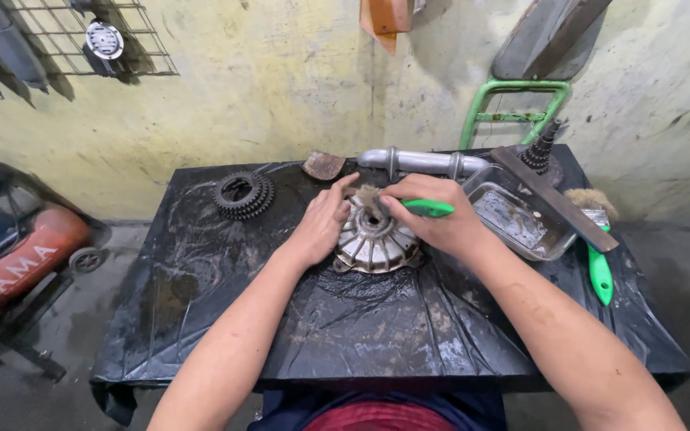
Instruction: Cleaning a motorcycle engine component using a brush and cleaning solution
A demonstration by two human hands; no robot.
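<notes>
Beside the metal tray (521,239), our left hand (319,226) steadies the ribbed grey hub casting (373,243), partly hidden, while our right hand (433,215) clasps a green-handled brush (427,208), bristles barely discernible.

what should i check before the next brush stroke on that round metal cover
1. Left hand steadies the ribbed metal cover: ok, palm on its left side.
2. Right hand grips the green-handled brush: ok, bristles on the cover's hub.
3. Cover flat on the black-sheeted table: cannot tell, hands hide part of its rim.
4. Metal tray within reach: ok, just right of the cover.
5. Spare green brush secure: not ok, near the table's right edge.
6. Gear cluster out of the way: ok, apart at back left.
</notes>
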